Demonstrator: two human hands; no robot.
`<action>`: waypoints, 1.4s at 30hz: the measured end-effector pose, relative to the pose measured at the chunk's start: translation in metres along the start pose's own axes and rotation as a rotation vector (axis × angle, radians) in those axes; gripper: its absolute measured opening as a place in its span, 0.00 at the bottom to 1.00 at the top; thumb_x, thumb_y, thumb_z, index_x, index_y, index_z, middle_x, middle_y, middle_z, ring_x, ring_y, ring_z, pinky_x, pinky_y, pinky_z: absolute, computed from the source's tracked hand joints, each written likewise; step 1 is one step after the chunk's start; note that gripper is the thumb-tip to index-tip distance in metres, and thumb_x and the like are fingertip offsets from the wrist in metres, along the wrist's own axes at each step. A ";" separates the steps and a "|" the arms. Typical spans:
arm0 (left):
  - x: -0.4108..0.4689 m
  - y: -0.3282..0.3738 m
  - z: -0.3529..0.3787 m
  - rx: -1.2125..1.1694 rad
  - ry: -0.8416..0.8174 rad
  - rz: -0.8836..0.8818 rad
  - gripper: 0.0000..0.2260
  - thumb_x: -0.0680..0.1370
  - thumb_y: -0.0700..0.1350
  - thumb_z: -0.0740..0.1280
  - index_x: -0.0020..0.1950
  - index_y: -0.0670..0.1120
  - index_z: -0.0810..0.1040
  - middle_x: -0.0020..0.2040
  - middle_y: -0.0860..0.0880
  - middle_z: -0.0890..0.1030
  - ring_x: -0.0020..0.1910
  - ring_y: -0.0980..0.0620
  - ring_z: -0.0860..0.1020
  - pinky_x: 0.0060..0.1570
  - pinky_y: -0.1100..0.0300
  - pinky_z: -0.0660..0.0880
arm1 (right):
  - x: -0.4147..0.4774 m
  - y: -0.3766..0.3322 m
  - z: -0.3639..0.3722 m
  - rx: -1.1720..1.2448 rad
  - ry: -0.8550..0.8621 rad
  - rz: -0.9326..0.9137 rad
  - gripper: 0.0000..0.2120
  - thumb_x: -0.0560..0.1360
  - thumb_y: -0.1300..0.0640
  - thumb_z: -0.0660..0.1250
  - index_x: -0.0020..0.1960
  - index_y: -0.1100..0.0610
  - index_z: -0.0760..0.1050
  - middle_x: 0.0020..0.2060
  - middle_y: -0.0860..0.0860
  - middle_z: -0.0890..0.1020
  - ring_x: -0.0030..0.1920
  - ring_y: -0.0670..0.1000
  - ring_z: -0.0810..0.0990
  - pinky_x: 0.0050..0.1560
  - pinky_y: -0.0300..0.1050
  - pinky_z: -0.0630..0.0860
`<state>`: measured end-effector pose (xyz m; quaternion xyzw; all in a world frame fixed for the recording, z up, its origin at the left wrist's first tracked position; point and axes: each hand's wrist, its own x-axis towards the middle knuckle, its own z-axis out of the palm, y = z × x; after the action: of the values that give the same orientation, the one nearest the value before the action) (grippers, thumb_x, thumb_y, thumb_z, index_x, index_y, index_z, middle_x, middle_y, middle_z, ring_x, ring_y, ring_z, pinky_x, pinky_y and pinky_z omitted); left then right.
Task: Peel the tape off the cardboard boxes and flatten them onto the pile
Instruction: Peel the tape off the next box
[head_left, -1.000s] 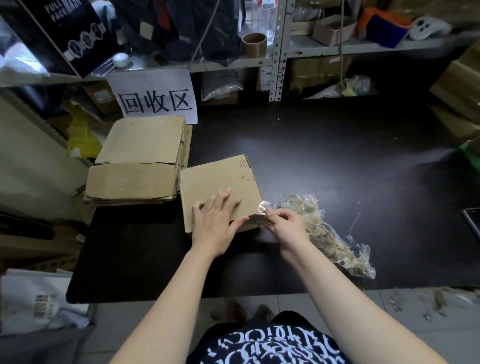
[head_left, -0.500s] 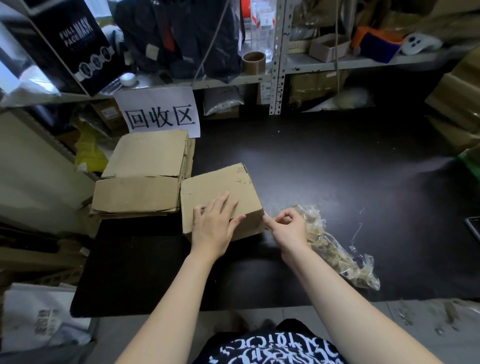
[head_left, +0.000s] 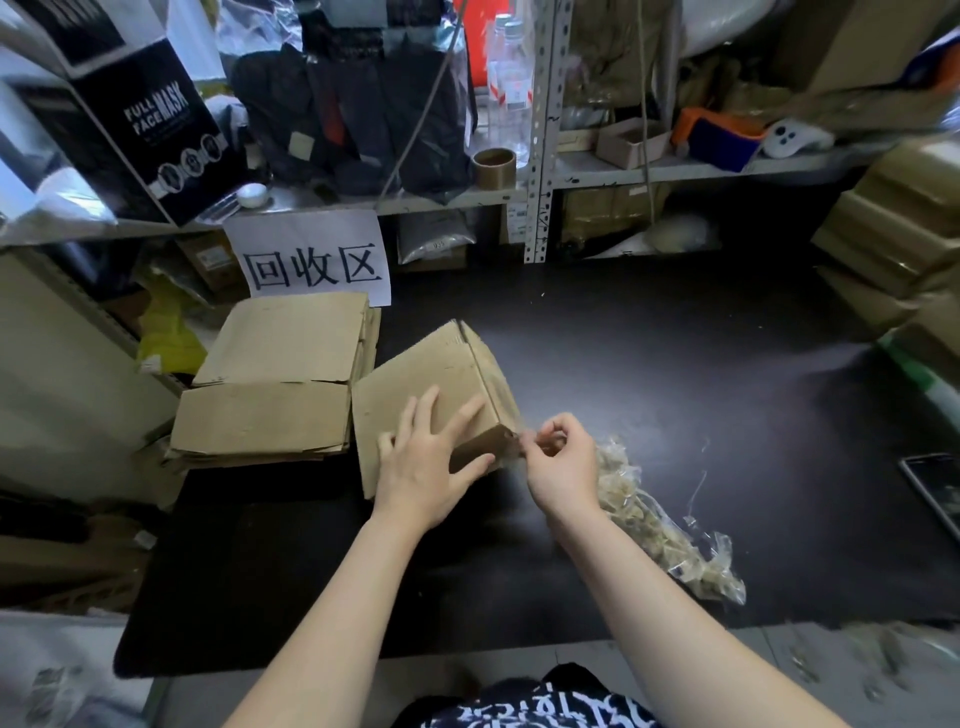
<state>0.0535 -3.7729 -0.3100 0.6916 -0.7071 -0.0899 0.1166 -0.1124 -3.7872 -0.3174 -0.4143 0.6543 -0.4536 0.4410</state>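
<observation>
Cluttered storeroom, dark table (head_left: 649, 395) under shelves. Box (head_left: 431, 384) near left-centre, touching flat pile (head_left: 280, 384) on its left. Left hand (head_left: 427, 467) spread, pressing box top. Right hand (head_left: 563, 467) pinching tape at near right corner. Cardboard looks light, stiff; tape thin, clingy, best gripped at loose end.

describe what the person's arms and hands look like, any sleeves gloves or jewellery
Both arms are bare from the bottom of the frame up to the wrists, with no sleeves showing. The left hand and right hand wear no gloves, and no rings, watch or bracelet are visible. At the bottom edge is a black garment with white lettering.
</observation>
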 end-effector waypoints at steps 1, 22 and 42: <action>0.002 0.004 -0.005 -0.027 -0.007 0.017 0.30 0.79 0.66 0.62 0.78 0.72 0.53 0.82 0.47 0.52 0.82 0.43 0.50 0.69 0.41 0.63 | -0.001 -0.009 -0.001 -0.021 -0.002 -0.057 0.13 0.77 0.60 0.71 0.40 0.50 0.69 0.36 0.49 0.80 0.42 0.56 0.82 0.46 0.52 0.79; 0.002 -0.007 -0.018 -0.290 0.285 0.280 0.33 0.69 0.57 0.79 0.71 0.50 0.75 0.78 0.55 0.69 0.79 0.57 0.62 0.69 0.45 0.69 | -0.025 -0.052 -0.018 0.487 -0.359 0.042 0.13 0.81 0.72 0.61 0.55 0.55 0.66 0.41 0.56 0.86 0.45 0.54 0.84 0.54 0.45 0.79; -0.002 -0.001 0.017 -0.397 0.322 0.277 0.26 0.70 0.50 0.81 0.66 0.50 0.79 0.74 0.56 0.73 0.77 0.55 0.66 0.63 0.52 0.72 | -0.026 -0.022 -0.059 0.214 0.085 -0.010 0.15 0.80 0.63 0.68 0.61 0.49 0.68 0.45 0.55 0.83 0.35 0.45 0.79 0.38 0.42 0.75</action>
<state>0.0498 -3.7717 -0.3271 0.5573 -0.7358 -0.0988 0.3717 -0.1581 -3.7546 -0.2790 -0.3486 0.6183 -0.5403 0.4521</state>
